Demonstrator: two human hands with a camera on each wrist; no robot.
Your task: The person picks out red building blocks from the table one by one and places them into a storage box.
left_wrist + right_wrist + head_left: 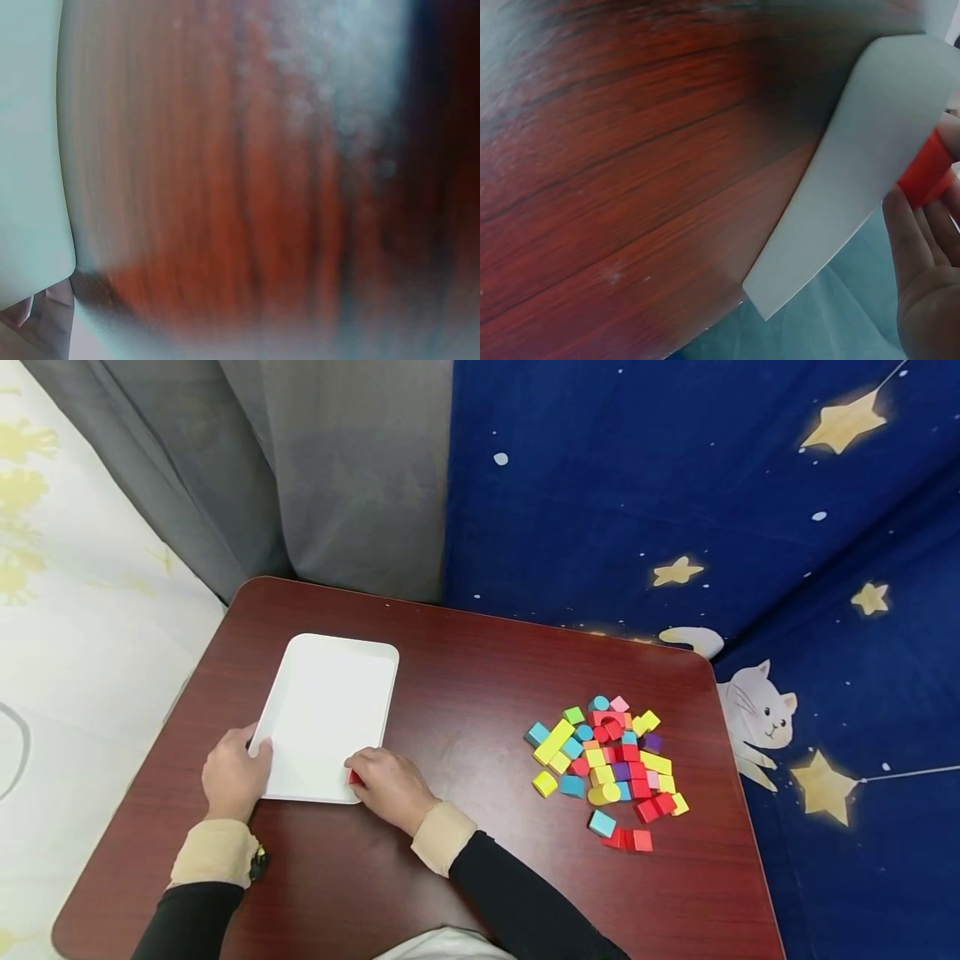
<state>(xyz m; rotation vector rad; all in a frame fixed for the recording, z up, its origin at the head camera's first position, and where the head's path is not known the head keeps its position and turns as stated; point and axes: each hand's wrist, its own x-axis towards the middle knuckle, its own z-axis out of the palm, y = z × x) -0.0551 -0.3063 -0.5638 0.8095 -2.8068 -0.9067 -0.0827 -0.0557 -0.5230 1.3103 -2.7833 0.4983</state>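
A white rectangular tray point(330, 710) lies on the left part of the table. My left hand point(236, 772) grips its left edge near the front corner, thumb over the rim and fingers outside. In the left wrist view only part of that hand point(45, 322) shows beside the white tray point(26, 150). My right hand point(392, 787) is over the tray's front right corner and pinches a red block point(354, 777). The right wrist view shows the red block point(926, 172) between thumb and fingers, close to the tray's side wall point(870, 142). Its full shape is hidden by the fingers.
A loose cluster of coloured blocks point(600, 756) in red, yellow, blue, purple, green and pink lies on the right of the dark red wooden table point(480, 693). A blue block point(602, 823) and red ones lie nearest the front. Curtains hang behind the table.
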